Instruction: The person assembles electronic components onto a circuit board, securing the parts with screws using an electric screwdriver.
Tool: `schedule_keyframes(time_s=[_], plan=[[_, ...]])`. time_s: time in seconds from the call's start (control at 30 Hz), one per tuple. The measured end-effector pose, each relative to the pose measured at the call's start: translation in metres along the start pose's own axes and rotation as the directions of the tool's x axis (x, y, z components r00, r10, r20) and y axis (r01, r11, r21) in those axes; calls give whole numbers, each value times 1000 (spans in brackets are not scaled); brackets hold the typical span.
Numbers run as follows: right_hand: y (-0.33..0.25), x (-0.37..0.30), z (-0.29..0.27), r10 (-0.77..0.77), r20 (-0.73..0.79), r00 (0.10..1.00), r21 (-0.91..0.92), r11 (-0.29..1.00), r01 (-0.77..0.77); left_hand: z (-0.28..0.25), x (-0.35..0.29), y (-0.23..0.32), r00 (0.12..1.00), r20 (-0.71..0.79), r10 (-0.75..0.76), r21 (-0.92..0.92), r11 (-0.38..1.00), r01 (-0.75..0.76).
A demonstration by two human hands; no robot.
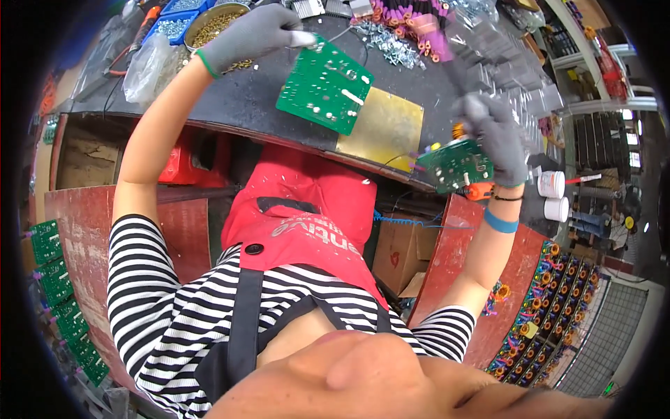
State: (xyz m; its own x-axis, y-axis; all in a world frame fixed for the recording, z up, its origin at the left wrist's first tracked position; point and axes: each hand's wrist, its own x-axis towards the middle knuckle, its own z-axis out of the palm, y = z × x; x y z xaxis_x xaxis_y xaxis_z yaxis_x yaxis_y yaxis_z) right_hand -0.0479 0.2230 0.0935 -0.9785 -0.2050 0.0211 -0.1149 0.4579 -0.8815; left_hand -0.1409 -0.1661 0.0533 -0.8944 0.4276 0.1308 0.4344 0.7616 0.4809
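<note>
My left hand (262, 36), in a grey glove with green cuff, pinches the upper edge of a green circuit board (324, 87). Its solder side faces up, with white parts, and it hangs over the bench's near part, beside a brass-coloured metal plate (387, 129). My right hand (497, 136), also gloved, is at the right by a smaller green circuit board (453, 167) with a copper coil (458, 130) at its far edge. Motion smears the right fingers, so their grip does not show. A blurred dark and pink shape rises beyond them. Something orange (480, 190) shows below this board.
Loose screws (391, 43), pink-and-black parts (408, 17) and grey metal blocks (499, 66) crowd the bench's far side. A bowl of brass pieces (213, 28), blue bins (171, 29) and a clear bag (148, 70) stand at far left. White tubs (551, 184) sit at right.
</note>
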Motion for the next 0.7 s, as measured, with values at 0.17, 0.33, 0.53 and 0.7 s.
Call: schedule_keyframes(time_s=[0.17, 0.33, 0.53, 0.7], plan=[[-6, 78, 63, 48, 574, 817, -196, 977, 81, 5, -2, -69, 972, 176, -156, 80, 986, 144], [4, 137, 106, 123, 641, 757, -256, 965, 60, 15, 4, -92, 982, 169, -78, 93, 994, 63], [21, 141, 140, -186, 423, 887, -348, 870, 349, 8, 5, -90, 973, 163, -166, 262, 958, 119], [39, 138, 140, -381, 342, 859, -260, 840, 476, 11, 6, -93, 986, 127, -109, 224, 971, 79]])
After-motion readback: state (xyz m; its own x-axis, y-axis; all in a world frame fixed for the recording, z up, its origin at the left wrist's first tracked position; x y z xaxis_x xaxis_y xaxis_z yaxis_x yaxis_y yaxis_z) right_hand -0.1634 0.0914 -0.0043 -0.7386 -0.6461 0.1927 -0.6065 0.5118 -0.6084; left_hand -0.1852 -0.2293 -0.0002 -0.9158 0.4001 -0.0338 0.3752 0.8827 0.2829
